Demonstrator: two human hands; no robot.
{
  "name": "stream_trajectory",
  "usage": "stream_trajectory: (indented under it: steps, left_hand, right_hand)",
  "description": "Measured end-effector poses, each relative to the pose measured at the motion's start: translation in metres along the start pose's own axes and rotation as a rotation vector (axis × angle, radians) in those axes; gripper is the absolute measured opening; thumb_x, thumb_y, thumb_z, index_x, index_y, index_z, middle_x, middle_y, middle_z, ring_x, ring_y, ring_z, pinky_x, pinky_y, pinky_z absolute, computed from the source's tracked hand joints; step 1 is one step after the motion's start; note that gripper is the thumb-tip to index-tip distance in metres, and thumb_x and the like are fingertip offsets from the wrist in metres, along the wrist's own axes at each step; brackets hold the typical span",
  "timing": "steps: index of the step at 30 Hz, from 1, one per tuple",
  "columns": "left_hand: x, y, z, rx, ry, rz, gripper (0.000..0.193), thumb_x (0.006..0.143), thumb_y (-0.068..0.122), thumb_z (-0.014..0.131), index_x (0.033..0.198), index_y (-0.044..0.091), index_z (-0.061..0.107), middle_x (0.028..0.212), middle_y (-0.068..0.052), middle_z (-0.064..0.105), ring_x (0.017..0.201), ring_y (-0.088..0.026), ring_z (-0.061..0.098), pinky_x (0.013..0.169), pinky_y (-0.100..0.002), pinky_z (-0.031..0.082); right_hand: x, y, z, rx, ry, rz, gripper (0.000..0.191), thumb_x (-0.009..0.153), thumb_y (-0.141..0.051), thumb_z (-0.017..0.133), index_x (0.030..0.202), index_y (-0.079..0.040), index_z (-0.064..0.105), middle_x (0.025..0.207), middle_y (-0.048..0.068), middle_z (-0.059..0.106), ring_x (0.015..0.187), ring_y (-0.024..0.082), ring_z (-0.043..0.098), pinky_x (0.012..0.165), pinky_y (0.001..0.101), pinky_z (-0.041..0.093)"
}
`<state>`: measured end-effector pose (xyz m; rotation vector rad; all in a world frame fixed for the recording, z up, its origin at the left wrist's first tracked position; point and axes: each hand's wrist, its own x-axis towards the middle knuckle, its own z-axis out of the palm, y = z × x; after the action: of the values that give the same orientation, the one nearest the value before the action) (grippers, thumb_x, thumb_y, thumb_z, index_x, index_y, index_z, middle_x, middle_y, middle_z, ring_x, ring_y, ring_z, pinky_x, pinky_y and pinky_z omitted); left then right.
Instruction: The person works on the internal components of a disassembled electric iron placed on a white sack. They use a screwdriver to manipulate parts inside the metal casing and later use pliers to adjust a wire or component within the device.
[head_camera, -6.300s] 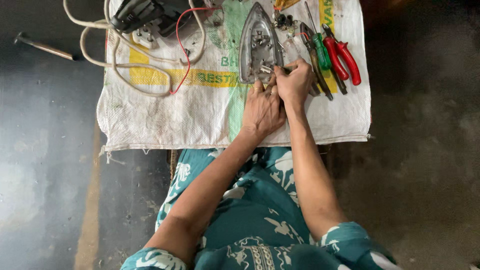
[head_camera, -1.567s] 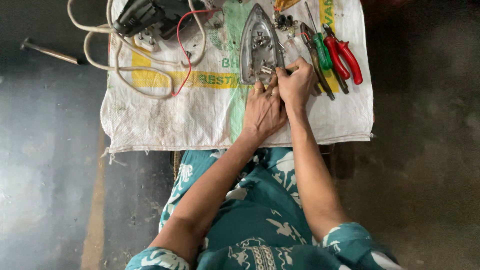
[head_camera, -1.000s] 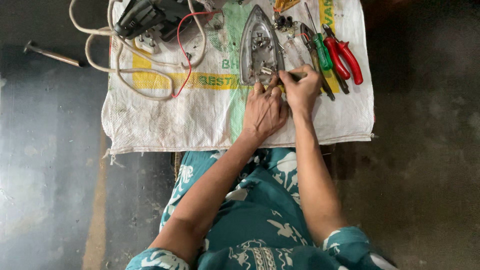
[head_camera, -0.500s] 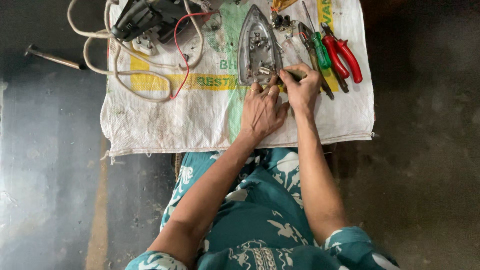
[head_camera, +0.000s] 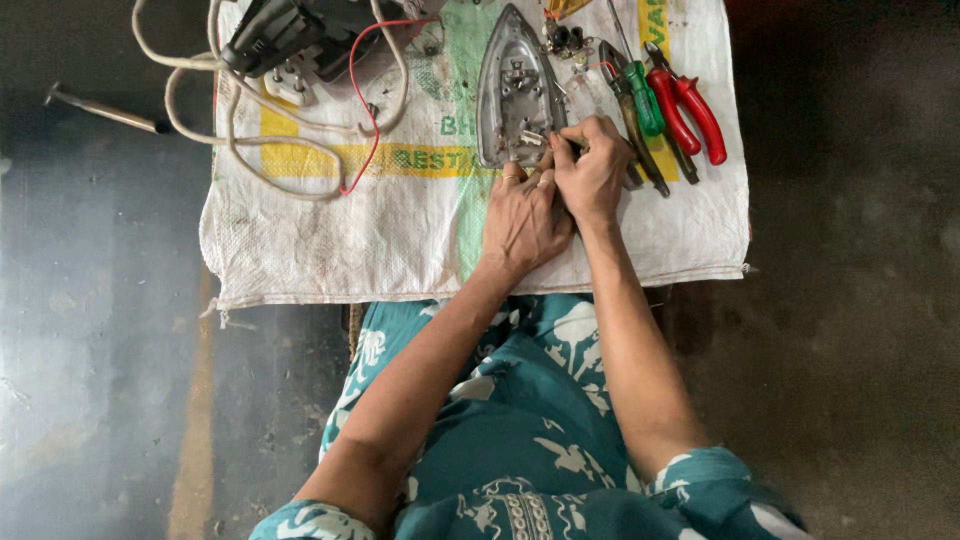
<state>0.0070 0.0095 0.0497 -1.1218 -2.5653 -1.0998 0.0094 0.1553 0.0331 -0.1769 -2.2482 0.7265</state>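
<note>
We are counting one pointed grey metal iron soleplate (head_camera: 515, 90), one red-handled pliers (head_camera: 688, 110), one green-handled tool (head_camera: 645, 98), one white woven sack (head_camera: 400, 230).

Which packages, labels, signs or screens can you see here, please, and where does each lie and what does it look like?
Woven sack: the only printed item, spread flat as a work mat under the iron soleplate, pliers and cord; white, rectangular, with a yellow band and green lettering and a pale green stripe.
No separate labels, signs or screens in view.
</note>
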Motion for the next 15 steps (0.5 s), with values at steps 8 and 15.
stream_trajectory:
  steps: [8,15]
  left_hand:
    - [0.0000,0.0011,-0.0029,0.002,-0.021,-0.006,0.046,0.077,0.028,0.069,0.115,0.002,0.063,0.121,-0.015,0.069,0.105,-0.040,0.058,0.094,-0.049,0.048]
    - [-0.0011,0.0021,-0.0044,0.000,-0.010,-0.001,0.067,0.072,0.027,0.070,0.130,-0.005,0.059,0.136,-0.017,0.063,0.102,-0.041,0.057,0.091,-0.048,0.048]
  right_hand:
    - [0.0067,-0.0025,-0.0036,-0.009,-0.033,-0.012,0.021,0.085,-0.004,0.085,0.085,0.000,0.064,0.087,0.015,0.066,0.078,0.036,0.066,0.068,0.0441,0.050]
    - [0.0025,-0.0047,-0.0100,0.009,-0.030,-0.031,0.021,0.085,-0.003,0.084,0.087,-0.001,0.064,0.088,0.015,0.067,0.079,0.033,0.067,0.070,0.0429,0.051]
